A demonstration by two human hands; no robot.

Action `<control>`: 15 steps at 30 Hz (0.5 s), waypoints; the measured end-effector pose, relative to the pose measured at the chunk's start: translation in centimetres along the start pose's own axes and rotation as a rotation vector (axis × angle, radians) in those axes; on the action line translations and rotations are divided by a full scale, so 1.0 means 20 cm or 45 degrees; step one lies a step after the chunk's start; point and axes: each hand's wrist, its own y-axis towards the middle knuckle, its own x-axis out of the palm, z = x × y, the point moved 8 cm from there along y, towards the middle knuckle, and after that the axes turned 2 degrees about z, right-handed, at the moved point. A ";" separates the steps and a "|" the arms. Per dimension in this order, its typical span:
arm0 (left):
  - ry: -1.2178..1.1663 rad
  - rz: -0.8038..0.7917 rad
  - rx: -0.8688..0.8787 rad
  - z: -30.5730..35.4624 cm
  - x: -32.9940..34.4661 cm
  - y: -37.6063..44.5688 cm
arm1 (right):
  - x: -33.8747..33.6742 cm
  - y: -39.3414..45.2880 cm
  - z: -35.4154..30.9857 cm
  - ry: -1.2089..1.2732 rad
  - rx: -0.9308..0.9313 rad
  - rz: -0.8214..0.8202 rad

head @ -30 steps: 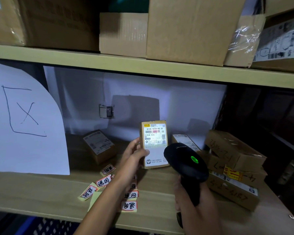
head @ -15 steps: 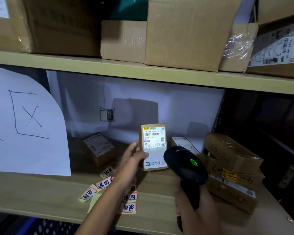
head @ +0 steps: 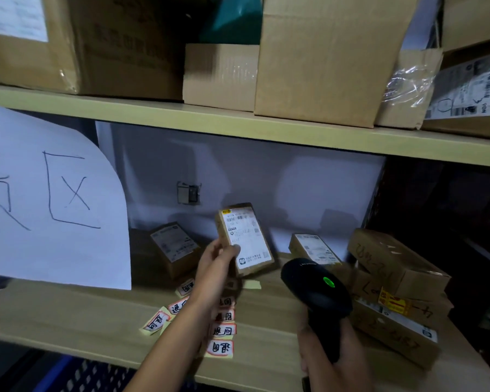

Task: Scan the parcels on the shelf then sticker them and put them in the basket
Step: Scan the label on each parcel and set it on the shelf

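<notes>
Shelf (head: 68, 321) scene: left hand (head: 215, 267) grips tilted parcel (head: 245, 239); right hand (head: 331, 352) clamped round scanner (head: 314, 290); stickers (head: 221, 332) underneath.

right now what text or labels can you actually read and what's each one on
"区": handwritten on the white paper sheet, with a cut-off character to its left.
"退回": on the stickers lying on the shelf.
"YDN": sideways on the upper right box label.
The held parcel label: too blurred to read.
The stacked boxes: illegible scrawl.

Left hand (head: 219, 257) holds tilted parcel (head: 245, 239); right hand (head: 330, 360) grips scanner (head: 316, 290).
</notes>
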 end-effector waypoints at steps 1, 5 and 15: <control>-0.012 0.037 0.023 0.02 -0.04 0.00 | 0.01 0.01 0.04 -0.003 0.034 -0.028; 0.057 0.197 0.129 0.20 -0.24 0.02 | 0.09 0.03 0.16 -0.036 0.139 -0.135; 0.468 0.108 0.057 0.09 -0.29 -0.05 | 0.25 0.01 0.20 -0.047 0.126 -0.188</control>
